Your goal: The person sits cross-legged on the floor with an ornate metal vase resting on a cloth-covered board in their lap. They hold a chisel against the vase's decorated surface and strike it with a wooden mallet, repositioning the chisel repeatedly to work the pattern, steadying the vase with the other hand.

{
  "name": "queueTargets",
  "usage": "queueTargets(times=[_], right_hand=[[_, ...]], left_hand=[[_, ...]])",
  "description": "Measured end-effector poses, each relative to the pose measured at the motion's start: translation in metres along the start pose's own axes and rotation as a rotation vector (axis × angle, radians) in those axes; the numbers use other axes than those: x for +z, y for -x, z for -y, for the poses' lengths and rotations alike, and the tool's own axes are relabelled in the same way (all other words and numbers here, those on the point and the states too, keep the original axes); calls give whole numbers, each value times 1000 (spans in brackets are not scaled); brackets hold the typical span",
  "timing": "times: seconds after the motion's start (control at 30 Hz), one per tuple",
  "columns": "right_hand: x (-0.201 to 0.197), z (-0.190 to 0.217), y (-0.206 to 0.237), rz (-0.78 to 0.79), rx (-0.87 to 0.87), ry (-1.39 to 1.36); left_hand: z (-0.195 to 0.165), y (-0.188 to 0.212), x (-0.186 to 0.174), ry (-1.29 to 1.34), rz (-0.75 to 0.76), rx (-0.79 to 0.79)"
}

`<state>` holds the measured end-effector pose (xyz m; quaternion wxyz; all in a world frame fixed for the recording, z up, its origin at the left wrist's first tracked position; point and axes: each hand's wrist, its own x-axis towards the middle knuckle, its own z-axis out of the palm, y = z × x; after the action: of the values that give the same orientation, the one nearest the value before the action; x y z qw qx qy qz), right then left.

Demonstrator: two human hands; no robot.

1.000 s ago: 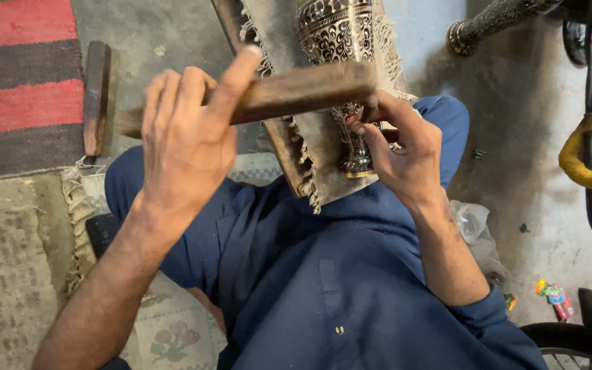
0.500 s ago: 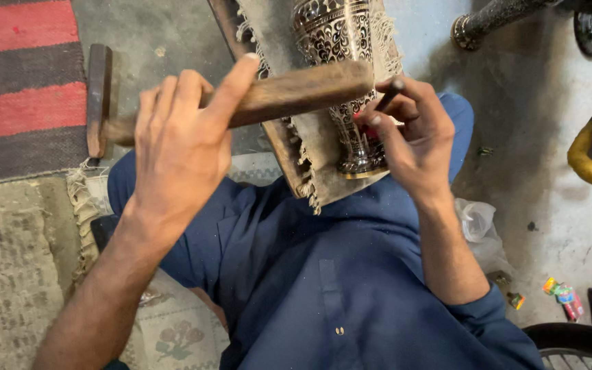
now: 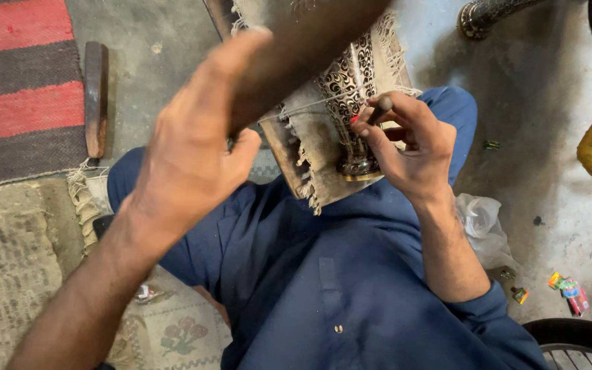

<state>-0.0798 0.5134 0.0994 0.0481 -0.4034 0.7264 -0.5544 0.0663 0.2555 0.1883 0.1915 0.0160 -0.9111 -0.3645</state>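
While my left hand (image 3: 186, 154) gripped the raised mallet (image 3: 303, 48), right fingers (image 3: 378, 140) pinched the punch (image 3: 378, 108) against the vase (image 3: 351, 103); a crooked blow risked smashing them.

Dark blue tunic (image 3: 351, 288) with a buttoned front placket and matching trousers (image 3: 447, 109); right sleeve (image 3: 495, 322) pushed up the forearm.
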Motion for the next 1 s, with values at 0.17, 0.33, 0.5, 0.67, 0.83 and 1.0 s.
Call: queueTargets(times=[0.17, 0.33, 0.5, 0.67, 0.83, 1.0], right_hand=[[0, 1, -2, 11, 18, -54], [0, 6, -3, 24, 32, -10], [-2, 10, -6, 49, 5, 45], [-2, 10, -7, 35, -10, 69], [-3, 10, -6, 49, 30, 50], [-6, 7, -6, 51, 6, 113]], left_hand=[[-6, -4, -6, -149, 37, 117], [-8, -3, -6, -337, 26, 140], [-8, -4, -6, -458, 1, 157], [-7, -7, -4, -660, -18, 205], [-4, -8, -5, -434, 2, 166], [-1, -10, -6, -212, 33, 91]])
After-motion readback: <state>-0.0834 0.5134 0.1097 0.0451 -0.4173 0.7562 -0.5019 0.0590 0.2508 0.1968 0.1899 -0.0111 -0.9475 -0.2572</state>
